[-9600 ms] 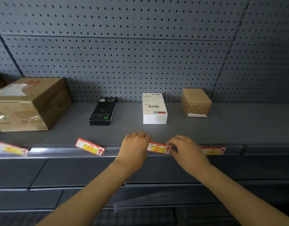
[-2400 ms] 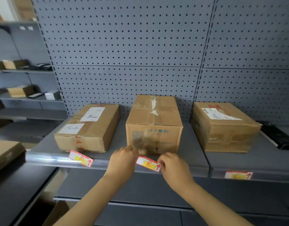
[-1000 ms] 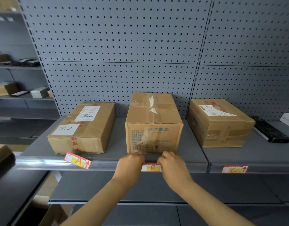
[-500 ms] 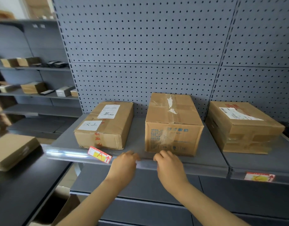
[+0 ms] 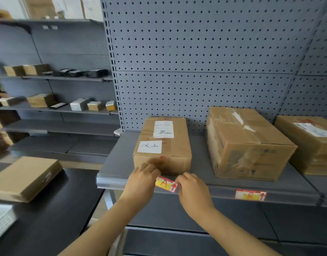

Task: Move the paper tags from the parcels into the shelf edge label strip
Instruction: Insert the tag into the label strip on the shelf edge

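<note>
Both hands, left [image 5: 141, 179] and right [image 5: 191, 187], pinch the tilted tag [image 5: 166, 184] (marked A) before a parcel [image 5: 163, 145], another tag [image 5: 250, 194] nearby.

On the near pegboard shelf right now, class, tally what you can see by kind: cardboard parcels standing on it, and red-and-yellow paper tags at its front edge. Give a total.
Cardboard parcels: 3 (left parcel, middle parcel, right parcel, partly cut off by the frame)
Red-and-yellow paper tags: 2 (tilted tag between the left hand and right hand; seated tag)
Total: 5
</note>
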`<state>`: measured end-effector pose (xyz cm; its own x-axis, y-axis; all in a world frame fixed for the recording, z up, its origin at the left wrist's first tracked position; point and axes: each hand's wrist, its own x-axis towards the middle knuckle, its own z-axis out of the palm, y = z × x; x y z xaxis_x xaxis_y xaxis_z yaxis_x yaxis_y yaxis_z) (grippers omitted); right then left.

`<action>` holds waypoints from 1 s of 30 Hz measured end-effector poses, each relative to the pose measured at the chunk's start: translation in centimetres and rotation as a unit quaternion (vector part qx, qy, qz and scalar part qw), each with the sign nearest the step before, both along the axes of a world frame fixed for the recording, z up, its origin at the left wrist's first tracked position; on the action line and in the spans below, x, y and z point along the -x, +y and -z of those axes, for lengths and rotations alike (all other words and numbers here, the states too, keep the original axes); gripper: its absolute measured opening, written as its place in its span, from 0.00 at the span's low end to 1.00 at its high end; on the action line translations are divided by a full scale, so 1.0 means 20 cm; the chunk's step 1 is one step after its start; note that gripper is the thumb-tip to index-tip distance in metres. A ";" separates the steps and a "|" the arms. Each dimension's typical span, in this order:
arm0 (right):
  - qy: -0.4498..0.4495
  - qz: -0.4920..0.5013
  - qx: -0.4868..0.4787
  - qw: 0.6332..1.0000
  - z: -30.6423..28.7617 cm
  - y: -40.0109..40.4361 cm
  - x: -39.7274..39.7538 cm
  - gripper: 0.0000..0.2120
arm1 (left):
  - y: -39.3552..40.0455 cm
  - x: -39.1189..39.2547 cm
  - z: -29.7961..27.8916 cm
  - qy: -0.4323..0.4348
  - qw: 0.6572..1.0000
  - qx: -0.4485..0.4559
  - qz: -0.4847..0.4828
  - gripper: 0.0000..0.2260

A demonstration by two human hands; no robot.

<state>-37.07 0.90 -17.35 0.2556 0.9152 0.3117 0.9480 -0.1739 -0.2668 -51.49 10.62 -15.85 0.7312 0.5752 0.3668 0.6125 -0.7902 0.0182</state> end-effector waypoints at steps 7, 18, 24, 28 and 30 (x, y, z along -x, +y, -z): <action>0.004 0.055 0.008 0.998 -0.01 0.06 0.11 0.04 | 0.10 0.08 0.06 0.003 0.999 0.052 0.015 0.10; -0.038 0.021 0.053 0.998 -0.04 0.08 0.11 0.09 | 0.11 0.09 0.08 0.016 0.998 0.048 0.034 0.16; -0.064 0.007 0.061 0.996 -0.05 0.08 0.11 0.10 | 0.10 0.10 0.11 0.013 0.998 0.053 0.029 0.14; -0.064 0.006 0.064 0.996 -0.04 0.09 0.11 0.10 | 0.10 0.09 0.13 0.017 0.997 0.072 0.021 0.09; -0.065 0.006 0.066 0.996 -0.04 0.09 0.11 0.09 | 0.09 0.09 0.13 0.014 0.996 0.086 0.005 0.04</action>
